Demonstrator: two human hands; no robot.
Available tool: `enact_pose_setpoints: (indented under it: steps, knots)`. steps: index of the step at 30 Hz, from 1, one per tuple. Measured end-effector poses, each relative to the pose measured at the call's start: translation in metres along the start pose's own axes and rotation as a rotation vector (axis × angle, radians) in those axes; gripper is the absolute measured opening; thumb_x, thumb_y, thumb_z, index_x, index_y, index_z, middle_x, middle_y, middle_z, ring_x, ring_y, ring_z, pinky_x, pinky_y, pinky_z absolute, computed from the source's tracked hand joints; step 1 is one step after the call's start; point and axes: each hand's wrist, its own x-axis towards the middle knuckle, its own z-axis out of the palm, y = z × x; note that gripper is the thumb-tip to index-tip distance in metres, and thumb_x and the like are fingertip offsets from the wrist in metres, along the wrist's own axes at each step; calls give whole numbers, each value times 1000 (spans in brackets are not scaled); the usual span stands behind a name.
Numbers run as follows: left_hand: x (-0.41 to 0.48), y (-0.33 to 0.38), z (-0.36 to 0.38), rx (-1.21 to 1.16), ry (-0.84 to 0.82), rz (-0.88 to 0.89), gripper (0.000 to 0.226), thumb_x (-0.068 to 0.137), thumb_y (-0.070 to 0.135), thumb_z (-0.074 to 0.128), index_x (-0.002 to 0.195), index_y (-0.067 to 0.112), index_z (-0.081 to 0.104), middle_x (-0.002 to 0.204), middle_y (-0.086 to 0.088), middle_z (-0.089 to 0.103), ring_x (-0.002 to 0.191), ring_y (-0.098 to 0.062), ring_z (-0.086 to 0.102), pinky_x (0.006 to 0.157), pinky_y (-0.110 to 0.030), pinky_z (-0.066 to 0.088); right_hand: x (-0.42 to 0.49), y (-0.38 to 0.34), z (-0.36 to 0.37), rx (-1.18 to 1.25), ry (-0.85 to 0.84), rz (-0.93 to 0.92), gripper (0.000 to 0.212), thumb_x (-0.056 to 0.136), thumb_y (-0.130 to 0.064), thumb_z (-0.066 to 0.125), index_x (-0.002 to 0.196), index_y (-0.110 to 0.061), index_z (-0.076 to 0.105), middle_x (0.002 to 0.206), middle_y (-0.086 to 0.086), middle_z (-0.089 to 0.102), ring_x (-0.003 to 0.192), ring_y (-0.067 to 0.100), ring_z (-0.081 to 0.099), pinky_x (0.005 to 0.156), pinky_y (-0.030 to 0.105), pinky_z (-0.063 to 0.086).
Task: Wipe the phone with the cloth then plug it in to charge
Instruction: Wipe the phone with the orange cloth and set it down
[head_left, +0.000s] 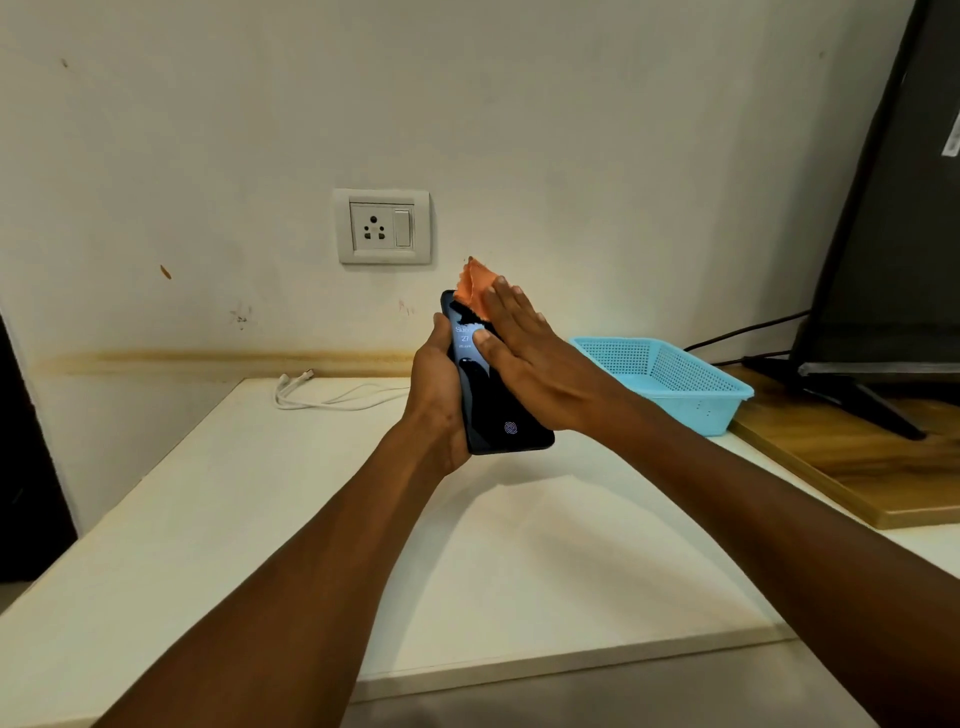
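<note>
The phone (493, 395) is being held above the middle of the surface (260, 519), the left hand (441, 395) gripping its left edge. The right hand (524, 358) is lying flat over its face, pressing the cloth (471, 291) against its far end. The cable (332, 395) is lying on the surface behind and to the left. The socket (383, 226) is sitting on the wall (571, 130) above it. The basket (670, 379) is standing to the right, and the monitor (893, 218) is standing on the board (857, 467) beyond it.

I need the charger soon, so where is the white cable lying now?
In the head view, the white cable lies coiled at the back of the white table, below the wall socket and left of the left hand.
</note>
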Motion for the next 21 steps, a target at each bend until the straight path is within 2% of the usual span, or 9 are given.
enact_pose_setpoints:
  steps: [5,9,15,18,21]
  knots:
    - [1,0,0,-18,6,16,59,97,57,32,132,16,56,111,-12,69,93,-28,67,88,-41,51,8,7,-2,-14,1,-47,58,103,-42,16,153,-24,-6,161,-8,-12,145,4,-13,118,27,-6]
    - [6,-1,-4,32,45,31,58,96,58,31,127,18,60,98,-12,72,83,-27,70,76,-41,56,6,11,-2,-34,8,-110,57,104,-38,18,152,-22,-6,161,-7,-12,146,4,-13,115,22,-7]
    - [8,-4,-5,97,22,12,60,96,60,27,97,16,68,82,-9,77,70,-24,74,67,-35,60,-9,10,3,10,27,-160,58,101,-37,21,152,-23,-1,161,-7,-7,146,4,-8,116,21,-5]
    - [8,-4,-6,114,31,-16,62,95,61,28,97,14,68,85,-11,76,76,-26,73,72,-36,58,-20,8,7,43,14,-148,56,103,-33,25,152,-23,1,161,-7,-4,145,1,-7,119,25,-3]
    - [6,-4,-6,135,39,-41,65,95,61,27,92,13,70,82,-11,76,72,-25,74,69,-35,59,-33,7,9,79,17,-139,55,103,-32,26,153,-24,3,161,-11,-3,145,-2,-7,119,24,-3]
